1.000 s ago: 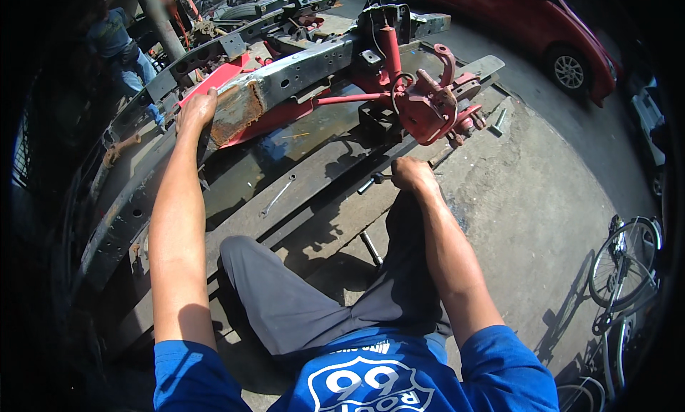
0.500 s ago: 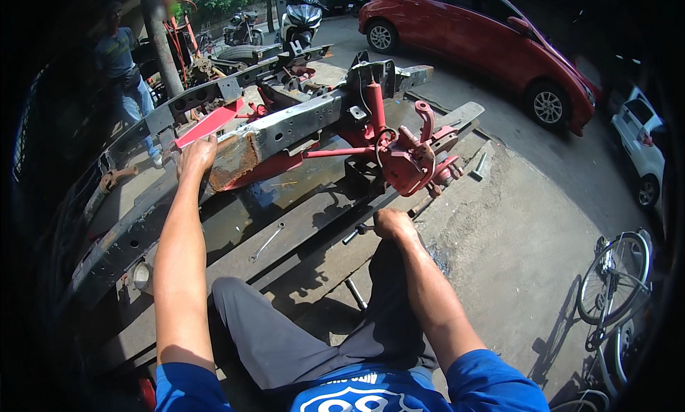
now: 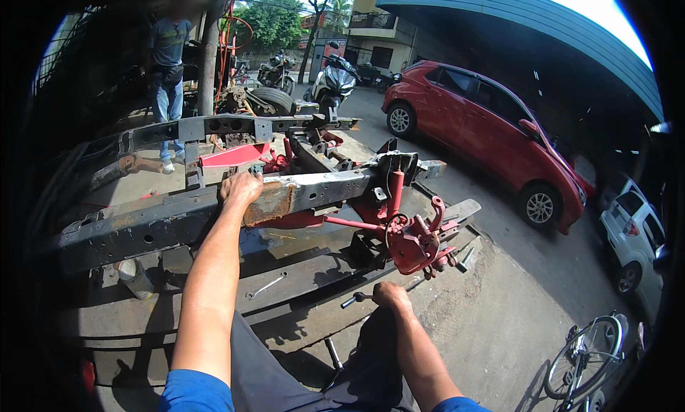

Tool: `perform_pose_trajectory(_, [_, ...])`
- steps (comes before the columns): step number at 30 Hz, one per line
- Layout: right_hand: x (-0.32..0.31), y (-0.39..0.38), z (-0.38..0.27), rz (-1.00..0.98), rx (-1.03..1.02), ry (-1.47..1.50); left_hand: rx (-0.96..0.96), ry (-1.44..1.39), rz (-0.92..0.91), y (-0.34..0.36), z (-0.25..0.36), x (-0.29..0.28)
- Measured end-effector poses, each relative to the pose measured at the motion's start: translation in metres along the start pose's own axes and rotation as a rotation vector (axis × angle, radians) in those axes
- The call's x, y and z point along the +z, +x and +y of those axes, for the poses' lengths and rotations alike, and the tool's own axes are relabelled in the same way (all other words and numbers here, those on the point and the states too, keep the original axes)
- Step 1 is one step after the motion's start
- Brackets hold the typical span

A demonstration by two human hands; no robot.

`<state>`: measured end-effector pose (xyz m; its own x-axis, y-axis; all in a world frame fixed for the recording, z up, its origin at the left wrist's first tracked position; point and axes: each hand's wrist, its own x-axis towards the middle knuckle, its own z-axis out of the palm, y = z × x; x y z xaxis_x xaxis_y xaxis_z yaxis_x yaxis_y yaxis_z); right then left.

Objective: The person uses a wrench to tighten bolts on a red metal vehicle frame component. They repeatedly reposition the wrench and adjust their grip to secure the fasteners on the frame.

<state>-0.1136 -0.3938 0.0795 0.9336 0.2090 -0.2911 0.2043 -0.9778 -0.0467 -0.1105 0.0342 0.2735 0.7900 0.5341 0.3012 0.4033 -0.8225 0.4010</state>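
My left hand (image 3: 241, 189) is closed over the top edge of a dark steel chassis rail (image 3: 143, 226), beside a rusty patch (image 3: 267, 205). My right hand (image 3: 389, 298), by my knee, is closed on a dark-handled tool with a socket-like end (image 3: 349, 300). Just above it hangs a red axle-end assembly (image 3: 414, 244), joined to a red rod and below an upright red shock absorber (image 3: 396, 194). An open-ended wrench (image 3: 267, 285) lies on a steel beam beneath the rail, and a shiny bar tool (image 3: 333, 353) is near my legs.
A person (image 3: 168, 76) stands behind the chassis beside a pole (image 3: 209, 91) with orange hoses and a tyre (image 3: 271, 103). A white scooter (image 3: 330, 83), red car (image 3: 464, 133) and white car (image 3: 628, 219) are beyond. A bicycle (image 3: 578, 358) is at lower right.
The view has tilted upward, showing more of the street, so the chassis and my hands sit lower in the picture. My hands keep their places on the rail and tool.
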Motion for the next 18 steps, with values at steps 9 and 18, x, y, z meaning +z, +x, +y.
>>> perform_pose_trajectory(9, [0.010, 0.001, -0.006, 0.094, -0.041, -0.080, 0.018, -0.143, -0.064, 0.014, -0.008, 0.023])
perform_pose_trajectory(18, [0.022, 0.021, 0.001, 0.199, -0.191, 0.005, -0.045, -0.100, -0.045, 0.042, 0.002, 0.057])
